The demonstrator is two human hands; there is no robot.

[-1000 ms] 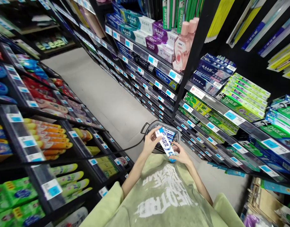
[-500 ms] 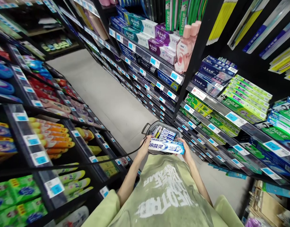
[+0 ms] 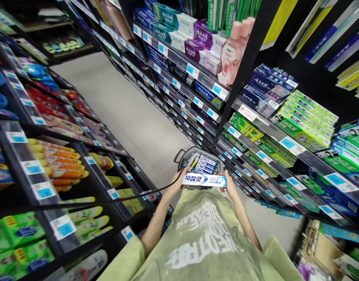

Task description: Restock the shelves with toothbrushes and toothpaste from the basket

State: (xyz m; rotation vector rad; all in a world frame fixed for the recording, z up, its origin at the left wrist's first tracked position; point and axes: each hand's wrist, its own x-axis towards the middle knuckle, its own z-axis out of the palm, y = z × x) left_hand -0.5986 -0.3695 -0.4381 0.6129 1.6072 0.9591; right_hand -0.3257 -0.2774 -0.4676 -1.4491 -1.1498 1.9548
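A white and blue toothpaste box (image 3: 204, 180) lies level between my two hands, its printed side facing up. My left hand (image 3: 178, 181) grips its left end, and a black cord runs past that hand. At the other end, my right hand (image 3: 229, 182) is closed on the box. Just beyond it, a grey shopping basket (image 3: 220, 163) holds several more blue and white toothpaste boxes (image 3: 205, 164) and some slim packs. The box hides the near part of the basket.
On the right, shelves hold green toothpaste boxes (image 3: 296, 128), purple boxes (image 3: 201, 54) and pink bottles (image 3: 229, 54). Left shelves carry orange-wrapped packs (image 3: 62, 166) and green packs (image 3: 24, 234). A pale aisle floor (image 3: 123, 105) stretches ahead between them. A black cord (image 3: 129, 195) crosses the left side.
The toothpaste box has tipped so that one broad side shows instead of two. It sits slightly nearer my body, and more of the basket's contents shows. Both hands keep hold.
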